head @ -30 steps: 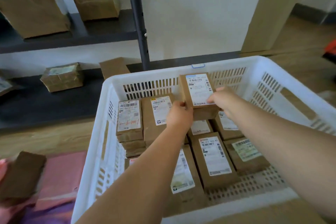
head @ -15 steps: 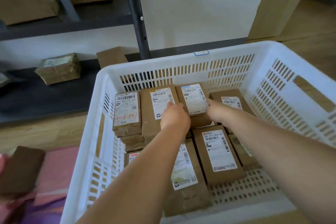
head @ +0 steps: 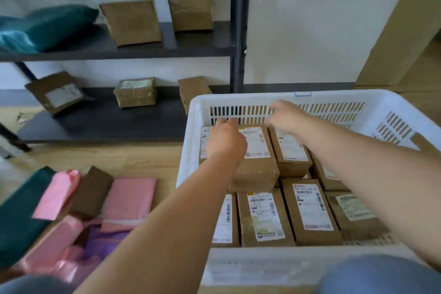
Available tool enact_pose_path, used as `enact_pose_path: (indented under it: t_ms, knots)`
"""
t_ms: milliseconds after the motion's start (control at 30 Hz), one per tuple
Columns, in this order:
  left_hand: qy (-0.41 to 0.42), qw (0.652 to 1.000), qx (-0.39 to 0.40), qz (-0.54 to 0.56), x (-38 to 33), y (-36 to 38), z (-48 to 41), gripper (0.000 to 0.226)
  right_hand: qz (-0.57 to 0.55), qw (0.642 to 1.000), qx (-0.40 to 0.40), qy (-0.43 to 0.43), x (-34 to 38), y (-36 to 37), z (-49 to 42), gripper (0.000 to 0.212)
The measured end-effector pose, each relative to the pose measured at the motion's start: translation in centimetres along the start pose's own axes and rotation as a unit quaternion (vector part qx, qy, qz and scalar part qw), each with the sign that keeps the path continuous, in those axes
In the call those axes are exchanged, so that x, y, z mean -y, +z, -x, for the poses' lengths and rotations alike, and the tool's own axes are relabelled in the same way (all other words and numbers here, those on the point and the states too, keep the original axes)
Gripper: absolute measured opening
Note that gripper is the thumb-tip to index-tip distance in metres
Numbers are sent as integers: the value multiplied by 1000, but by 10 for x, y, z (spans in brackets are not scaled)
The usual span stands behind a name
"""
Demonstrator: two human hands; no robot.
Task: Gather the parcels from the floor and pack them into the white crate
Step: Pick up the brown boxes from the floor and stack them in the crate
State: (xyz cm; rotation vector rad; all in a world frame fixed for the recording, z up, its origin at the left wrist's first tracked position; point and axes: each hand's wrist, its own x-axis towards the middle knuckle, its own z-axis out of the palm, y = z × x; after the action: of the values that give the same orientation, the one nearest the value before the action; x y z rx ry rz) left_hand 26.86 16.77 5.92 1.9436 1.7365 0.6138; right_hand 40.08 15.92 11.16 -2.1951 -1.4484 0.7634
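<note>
The white crate [head: 238, 99] stands on the floor at the right, packed with several brown labelled parcels. My left hand [head: 225, 141] lies on the back-left parcels, fingertips at their far edge by the crate wall. The tall middle parcel [head: 256, 150] is beside it. My right hand [head: 287, 118] hovers with loosely bent fingers, holding nothing, above a back-row parcel [head: 291, 148]. On the floor at the left lie pink mailers [head: 128, 200], a brown parcel [head: 91, 188], a dark green bag [head: 21, 212] and a purple one [head: 102, 243].
A dark metal shelf [head: 114, 51] stands behind, with brown boxes [head: 131, 19] and a teal bag [head: 45, 26] on it. Its upright post [head: 238, 31] rises just behind the crate. My blue-clad knees [head: 377, 274] are at the bottom edge.
The parcel I held with both hands has gone down into the crate's back row and both hands have let go. My left hand has shifted left; the view has swung left.
</note>
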Motion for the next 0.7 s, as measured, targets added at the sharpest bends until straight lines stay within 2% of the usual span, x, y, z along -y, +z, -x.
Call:
enact_pose_path:
  t_ms: [100, 233, 433, 567, 700]
  knots:
    - [-16, 999, -46, 3, 16, -48, 11, 47, 42, 997, 1, -71, 62, 6, 25, 39]
    - [-47, 994, -95, -11, 57, -113, 32, 45, 73, 986, 44, -145, 141, 36, 61, 43]
    - [-184, 972, -138, -47, 151, -193, 72, 45, 59, 967, 117, -220, 236, 98, 105, 44]
    - [-302, 937, -173, -31, 207, -227, 98, 47, 67, 950, 183, -246, 273, 147, 129, 47]
    - [-354, 916, -184, -46, 246, -250, 121, 39, 94, 930, 217, -283, 302, 191, 152, 40]
